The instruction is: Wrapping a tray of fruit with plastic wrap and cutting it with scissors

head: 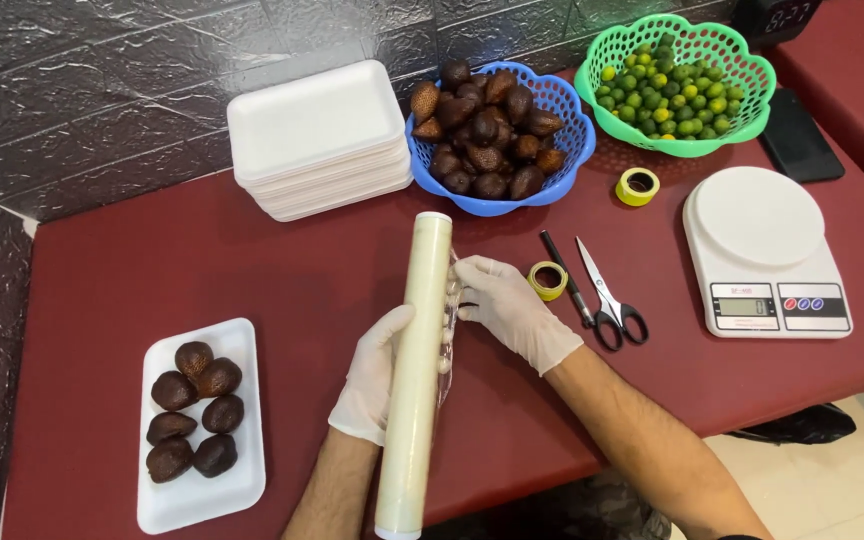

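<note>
My left hand (372,378), in a white glove, gripped the long roll of cling film (415,375) from its left side, about halfway along its length. My right hand (505,302), gloved as well, was at the roll's right edge, its fingertips pinching the loose edge of the clear film and drawing it slightly away. The roll lay lengthwise on the dark red table (282,265), pointing away from me, its near end reaching the table's front edge.

Just beside my right hand lay a small yellow tape roll (548,281), then a black pen (564,276) and a pair of scissors (610,297). Farther right stood a white kitchen scale (764,250), with a second yellow tape roll (637,186) behind it to the left.

To my left sat a white foam tray (202,495) holding six brown scaly fruits (195,407). At the back stood a stack of empty foam trays (317,138), a blue basket (562,105) of the same brown fruits, and a green basket (742,70) of small green citrus fruits (672,85).
</note>
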